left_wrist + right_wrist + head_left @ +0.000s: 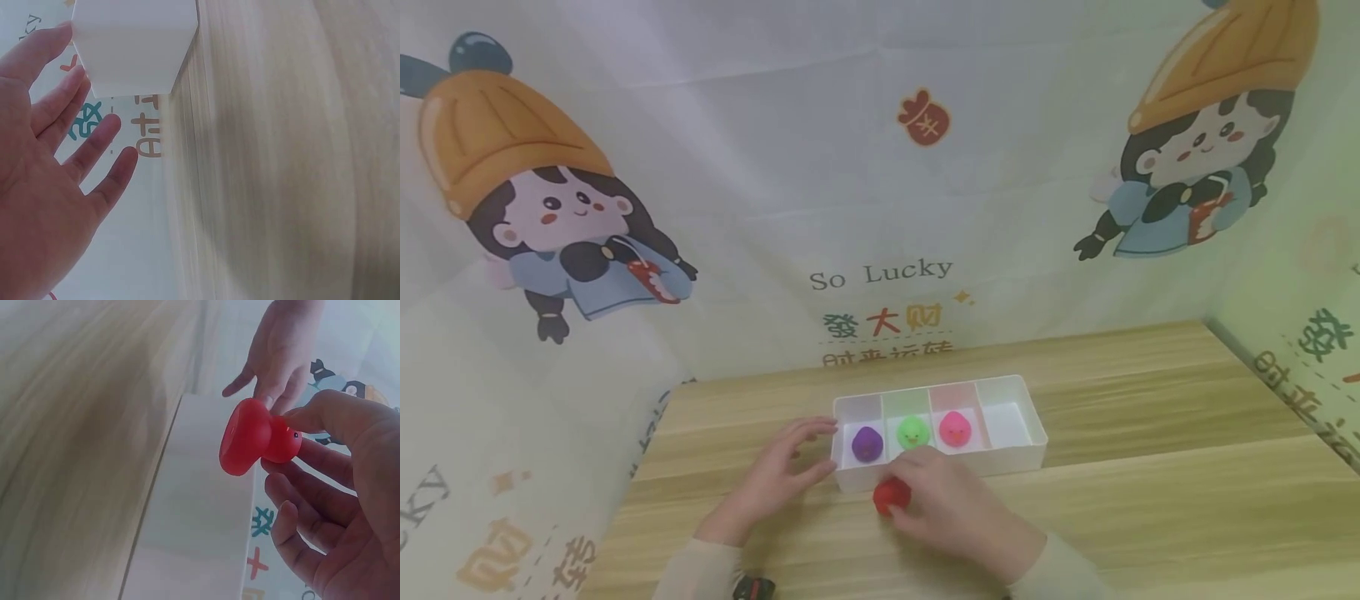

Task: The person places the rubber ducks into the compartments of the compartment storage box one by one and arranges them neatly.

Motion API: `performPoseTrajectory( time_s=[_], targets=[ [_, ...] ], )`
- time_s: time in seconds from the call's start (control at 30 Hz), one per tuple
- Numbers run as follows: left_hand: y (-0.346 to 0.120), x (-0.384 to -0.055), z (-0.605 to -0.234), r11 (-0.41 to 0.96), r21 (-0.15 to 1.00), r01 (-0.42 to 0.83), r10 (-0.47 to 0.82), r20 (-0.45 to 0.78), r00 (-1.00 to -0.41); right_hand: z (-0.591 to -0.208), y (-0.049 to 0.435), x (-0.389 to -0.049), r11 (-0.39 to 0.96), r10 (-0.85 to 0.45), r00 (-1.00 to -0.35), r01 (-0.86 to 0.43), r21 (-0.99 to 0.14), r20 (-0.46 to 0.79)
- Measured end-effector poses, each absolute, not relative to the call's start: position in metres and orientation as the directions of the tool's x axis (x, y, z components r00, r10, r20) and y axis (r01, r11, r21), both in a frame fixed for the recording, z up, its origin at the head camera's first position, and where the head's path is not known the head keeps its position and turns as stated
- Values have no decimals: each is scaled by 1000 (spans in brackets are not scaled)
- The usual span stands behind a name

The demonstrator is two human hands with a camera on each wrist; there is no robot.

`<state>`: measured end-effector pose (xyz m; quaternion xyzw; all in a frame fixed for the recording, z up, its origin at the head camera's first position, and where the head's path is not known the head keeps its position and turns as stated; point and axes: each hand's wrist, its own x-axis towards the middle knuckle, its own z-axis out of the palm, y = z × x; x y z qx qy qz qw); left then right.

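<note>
A red rubber duck (247, 437) is pinched at its head between the thumb and fingers of my right hand (951, 508). In the head view the duck is just in front of a white divided box (1000, 461), near its left part. My left hand (771, 477) is at the box's left end, fingertips against or very close to it, fingers spread and holding nothing. Inside the box, from the left, sit a purple duck (867, 445), a green duck (913, 433) and a pink duck (955, 429), each in its own compartment. The rightmost compartment shows its white floor.
The box stands on a wood-grain table (1150, 433). Behind and beside the table hangs a pale printed cloth (737, 150) with cartoon figures and lettering. A small dark object (754, 587) shows by the left sleeve at the bottom edge.
</note>
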<state>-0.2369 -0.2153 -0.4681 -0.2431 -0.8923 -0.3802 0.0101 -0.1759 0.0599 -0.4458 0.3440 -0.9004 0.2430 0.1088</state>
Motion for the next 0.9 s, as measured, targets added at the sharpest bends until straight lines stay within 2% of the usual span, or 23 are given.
performPoseTrajectory(
  time_s=[0.37,0.6,0.9],
  targets=[
    [-215,-236,-468,608,665,435,419,196,-886,-433,81,-182,624,-530,-714,-694,-359,458],
    [-215,-236,-467,611,670,421,410,186,-893,-425,95,-186,629,-519,-673,-718,-297,527],
    [-214,-234,-466,616,667,418,407,185,-895,-422,112,-191,643,-504,-672,-711,-284,543]
  ],
)
